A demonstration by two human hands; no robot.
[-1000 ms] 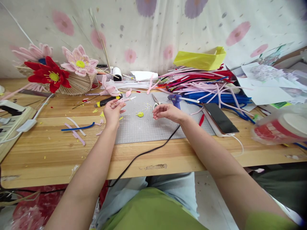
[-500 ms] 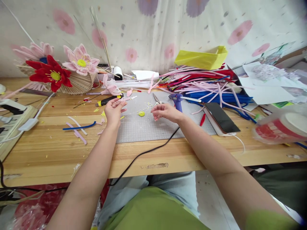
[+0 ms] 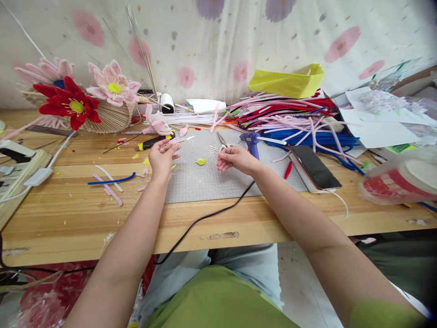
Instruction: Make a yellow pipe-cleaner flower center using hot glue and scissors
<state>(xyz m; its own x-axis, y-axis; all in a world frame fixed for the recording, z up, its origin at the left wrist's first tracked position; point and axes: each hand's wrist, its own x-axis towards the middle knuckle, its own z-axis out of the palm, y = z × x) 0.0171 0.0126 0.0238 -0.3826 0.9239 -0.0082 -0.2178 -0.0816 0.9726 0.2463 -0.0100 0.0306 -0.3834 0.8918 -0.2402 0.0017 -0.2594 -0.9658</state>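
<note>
My left hand [image 3: 163, 159] is closed in a pinch over the left side of the grey cutting mat [image 3: 191, 189]. Thin pale strands [image 3: 184, 139], which look like flower stamens, stick out at its fingertips. My right hand [image 3: 234, 159] hovers over the mat with fingers curled together; whatever they hold, if anything, is too small to make out. Between the hands lie a yellow disc-shaped flower centre [image 3: 201, 161] and a small scatter of thin stamens [image 3: 211, 149]. Just behind my right hand are scissors [image 3: 222, 139], partly hidden, and a purple glue gun [image 3: 251, 143].
Finished fuzzy flowers, one red [image 3: 73, 107] and some pink [image 3: 114, 86], stand at the left. Bundles of pipe cleaners [image 3: 280, 114] lie at the back. A phone [image 3: 316, 166] and a plastic-wrapped cup [image 3: 398, 184] are right. A black cable [image 3: 205, 217] crosses the front edge.
My right hand has shifted slightly right and up, and its fingers are drawn closer together. My left hand stays nearly in place, still pinching. The view has moved very slightly.
</note>
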